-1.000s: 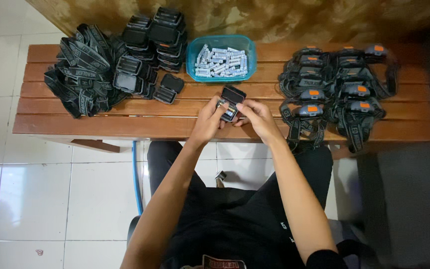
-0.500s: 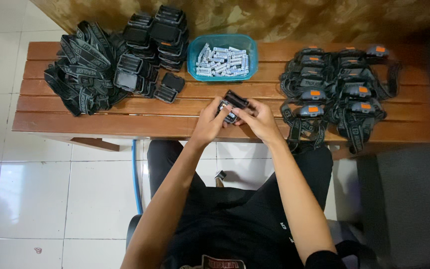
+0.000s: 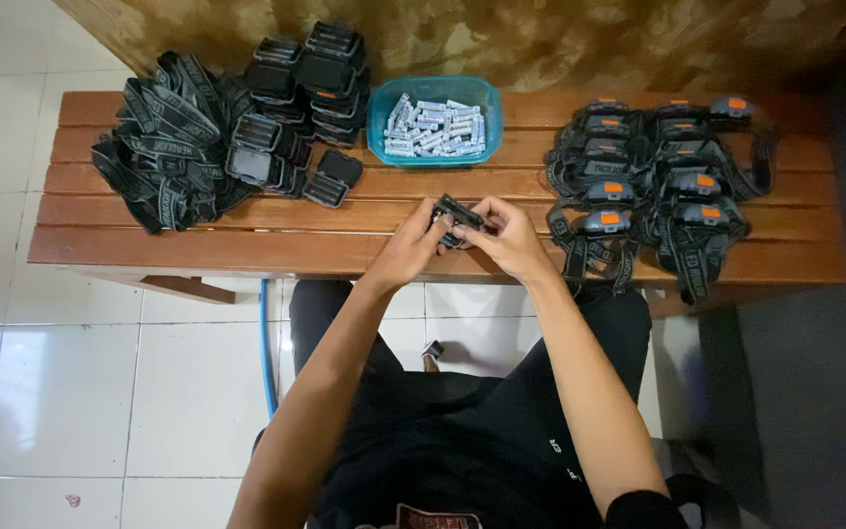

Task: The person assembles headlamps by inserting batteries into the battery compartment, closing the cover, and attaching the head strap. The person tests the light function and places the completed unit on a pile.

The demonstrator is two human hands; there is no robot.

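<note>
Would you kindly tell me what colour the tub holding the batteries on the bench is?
The tub is translucent teal-blue, seen best in the head view.

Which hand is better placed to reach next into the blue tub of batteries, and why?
Probably the right hand: both hands grip the small black case, but the blue tub sits straight ahead, slightly nearer it. The left hand cradles the case from below, so it looks better kept as support.

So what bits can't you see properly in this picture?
- Head view: the small black case is mostly covered by the left hand and right hand; what's inside it is hidden.
- The batteries in the blue tub are too small to count.
- The far corner of the bench is lost in shadow.
- The person's lap is cut off by the bottom edge.
</note>
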